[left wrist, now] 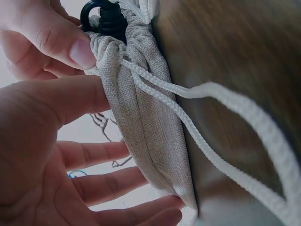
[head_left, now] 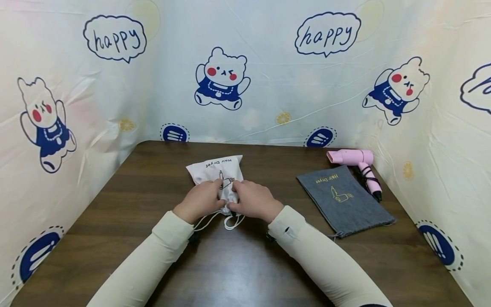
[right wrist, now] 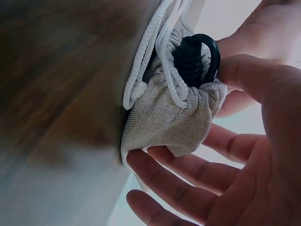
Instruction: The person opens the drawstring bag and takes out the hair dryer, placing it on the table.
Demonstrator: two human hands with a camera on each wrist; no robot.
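A white drawstring bag (head_left: 215,166) printed "Hair Dryer" lies on the table, its gathered mouth toward me. My left hand (head_left: 200,199) holds its left side, thumb by the mouth and fingers spread along the cloth. Opposite it, my right hand (head_left: 255,200) holds the right side, thumb at the gathered rim and fingers along the cloth. A black ribbed cord end (right wrist: 190,63) with a hanging loop sticks out of the mouth; whatever it belongs to is hidden inside. White drawstrings (left wrist: 188,94) trail from the mouth onto the table.
To the right lies a flat grey drawstring bag (head_left: 345,204), also printed "Hair Dryer". Behind it is a pink hair dryer (head_left: 350,157) with its black cord wound round the handle. A printed cloth (head_left: 268,85) surrounds the brown table (head_left: 245,264) at the back and sides.
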